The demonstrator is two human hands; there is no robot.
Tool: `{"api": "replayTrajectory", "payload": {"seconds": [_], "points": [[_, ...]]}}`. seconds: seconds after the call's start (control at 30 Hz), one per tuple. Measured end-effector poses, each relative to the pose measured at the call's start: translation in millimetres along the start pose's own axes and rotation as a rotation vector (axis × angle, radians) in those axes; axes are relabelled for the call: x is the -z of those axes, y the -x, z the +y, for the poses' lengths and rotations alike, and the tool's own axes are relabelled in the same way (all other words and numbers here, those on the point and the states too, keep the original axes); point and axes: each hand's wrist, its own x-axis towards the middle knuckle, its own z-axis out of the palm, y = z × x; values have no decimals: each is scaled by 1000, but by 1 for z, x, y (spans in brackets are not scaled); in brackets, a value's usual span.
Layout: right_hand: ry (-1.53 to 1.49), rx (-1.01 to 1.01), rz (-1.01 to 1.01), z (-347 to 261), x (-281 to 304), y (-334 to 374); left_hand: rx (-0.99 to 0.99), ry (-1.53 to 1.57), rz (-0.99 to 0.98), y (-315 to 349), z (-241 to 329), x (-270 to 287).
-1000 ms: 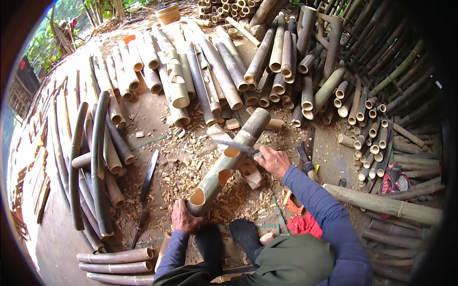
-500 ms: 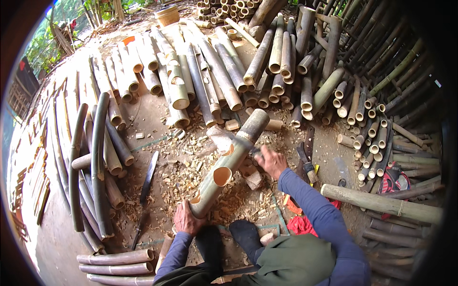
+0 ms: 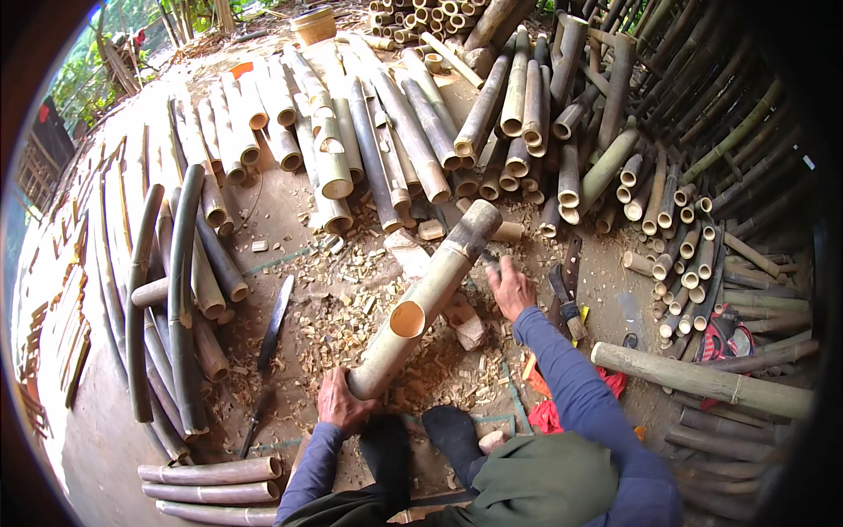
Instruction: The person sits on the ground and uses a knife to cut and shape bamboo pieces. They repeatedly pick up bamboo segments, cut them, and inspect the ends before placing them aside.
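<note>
A thick bamboo tube [image 3: 439,279] lies slanted before me across a wooden block [image 3: 464,323], with a large oval hole [image 3: 406,320] facing up. My left hand [image 3: 341,400] is closed around its near end. By the tube's right side, toward the far end, is my right hand [image 3: 511,288]. A small dark part of a bladed tool [image 3: 488,257] shows at its fingers; the rest is hidden beside or behind the tube. A long knife [image 3: 276,321] rests on the floor to the left, and a hatchet-like tool [image 3: 562,294] to the right.
Wood chips [image 3: 351,299] cover the floor around the tube. Cut bamboo tubes [image 3: 334,176] lie in rows at the back, with dark curved poles [image 3: 180,299] at left. One long bamboo pole [image 3: 702,378] lies at right, near a red cloth [image 3: 546,416].
The tube has been rolled so its side notches are out of sight and one hole faces up. The blade that crossed the tube has moved right with my right hand.
</note>
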Motion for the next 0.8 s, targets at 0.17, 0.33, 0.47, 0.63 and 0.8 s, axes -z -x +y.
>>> {"api": "replayTrajectory", "payload": {"seconds": [0.17, 0.33, 0.47, 0.63, 0.8], "points": [[165, 546, 23, -24, -8, 15, -41, -181, 94, 10, -20, -15], [-146, -23, -279, -24, -13, 1, 40, -236, 170, 11, -11, -23], [-60, -31, -46, 6, -4, 3, -56, -101, 116, 0, -2, -30], [152, 541, 75, -22, -3, 23, 24, -39, 58, 3, -9, -16], [-103, 172, 154, 5, -16, -2, -22, -45, 50, -7, -2, -7]]}}
